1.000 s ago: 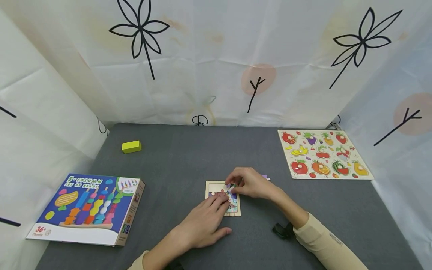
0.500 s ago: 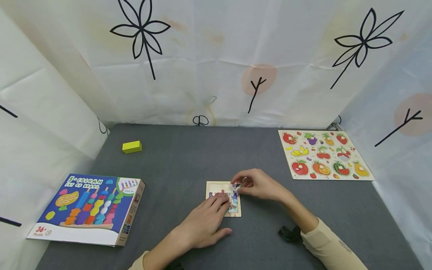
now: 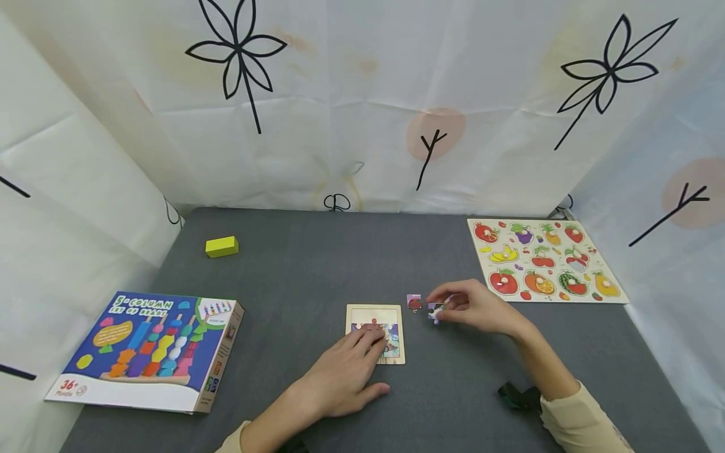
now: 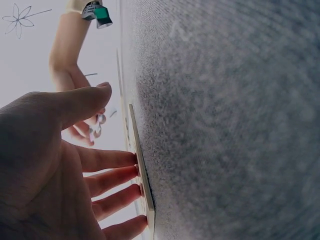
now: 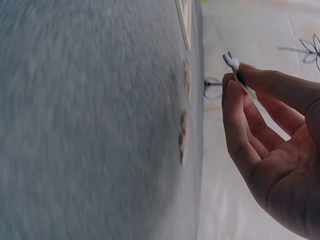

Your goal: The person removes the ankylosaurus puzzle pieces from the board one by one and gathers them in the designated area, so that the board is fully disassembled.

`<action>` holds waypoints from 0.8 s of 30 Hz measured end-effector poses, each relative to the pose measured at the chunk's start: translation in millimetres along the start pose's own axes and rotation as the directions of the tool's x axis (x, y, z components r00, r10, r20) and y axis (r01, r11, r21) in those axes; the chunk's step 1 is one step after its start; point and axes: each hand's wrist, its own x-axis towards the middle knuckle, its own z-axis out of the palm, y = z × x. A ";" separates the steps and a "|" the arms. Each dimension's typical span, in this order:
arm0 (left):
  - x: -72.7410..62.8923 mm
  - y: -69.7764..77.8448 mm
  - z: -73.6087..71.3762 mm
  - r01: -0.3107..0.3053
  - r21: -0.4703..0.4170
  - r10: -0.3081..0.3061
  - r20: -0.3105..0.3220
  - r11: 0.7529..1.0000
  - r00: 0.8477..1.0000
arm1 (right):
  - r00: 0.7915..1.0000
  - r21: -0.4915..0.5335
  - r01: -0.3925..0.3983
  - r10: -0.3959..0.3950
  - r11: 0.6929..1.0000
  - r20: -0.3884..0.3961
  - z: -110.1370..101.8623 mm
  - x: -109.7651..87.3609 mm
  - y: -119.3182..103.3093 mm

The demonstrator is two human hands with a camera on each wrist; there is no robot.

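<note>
In the head view my left hand (image 3: pixel 348 371) rests its straight fingertips on a small jigsaw puzzle in a pale wooden frame tray (image 3: pixel 375 309). The lower part of the tray holds coloured pieces, partly hidden by the fingers; its upper part shows bare wood. Right of the tray, my right hand (image 3: pixel 474 306) pinches a jigsaw piece (image 3: pixel 434 314) between thumb and fingertips. The right wrist view shows this piece (image 5: pixel 232 60) edge-on, held up off the table. A loose purple-and-red jigsaw piece (image 3: pixel 414 302) lies between the tray and the right hand.
A fruit peg puzzle board (image 3: pixel 540 260) lies at the back right. A blue bead-set box (image 3: pixel 144 352) sits at the left, with a yellow block (image 3: pixel 221 246) behind it. More loose pieces (image 5: pixel 183 137) lie on the grey table below the right hand. White patterned cloth walls surround it.
My right hand has moved right, away from the tray, carrying the pinched jigsaw piece and uncovering the loose purple-and-red piece. The left hand has stayed on the puzzle.
</note>
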 end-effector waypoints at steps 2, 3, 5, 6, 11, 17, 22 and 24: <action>-0.2 0.2 -0.2 0.002 0.000 -0.002 0.001 1.000 1.000 | 1.000 0.010 -0.021 0.021 1.000 -0.008 -5.3 -4.8 1.1; -0.3 0.4 -0.3 0.003 0.000 -0.003 0.001 1.000 1.000 | 0.999 0.010 -0.029 0.029 1.000 -0.013 -8.0 -7.1 2.4; -0.5 0.7 -0.5 0.006 -0.005 -0.006 0.004 1.000 1.000 | 0.999 0.012 -0.042 0.042 0.999 -0.025 -13.1 -11.5 4.9; -0.6 0.8 -0.5 0.007 -0.007 -0.007 0.005 1.000 1.000 | 0.998 0.012 -0.047 0.048 0.999 -0.034 -15.6 -13.5 6.8; -0.2 0.7 -0.3 0.012 -0.019 -0.012 0.014 1.000 1.000 | 0.997 0.020 -0.037 0.038 0.999 -0.066 -28.2 -23.3 17.0; -0.3 0.8 -2.2 0.008 -0.012 -0.007 0.016 1.000 1.000 | 0.995 0.024 -0.034 0.036 0.999 -0.090 -39.3 -31.4 30.0; -0.5 1.0 -3.3 0.006 -0.013 -0.006 0.021 1.000 1.000 | 0.994 0.001 -0.047 0.047 0.999 -0.102 -43.6 -33.3 39.7; -0.3 1.0 -3.3 0.005 -0.015 -0.005 0.021 1.000 1.000 | 0.993 -0.008 -0.050 0.049 0.999 -0.105 -44.5 -33.2 42.4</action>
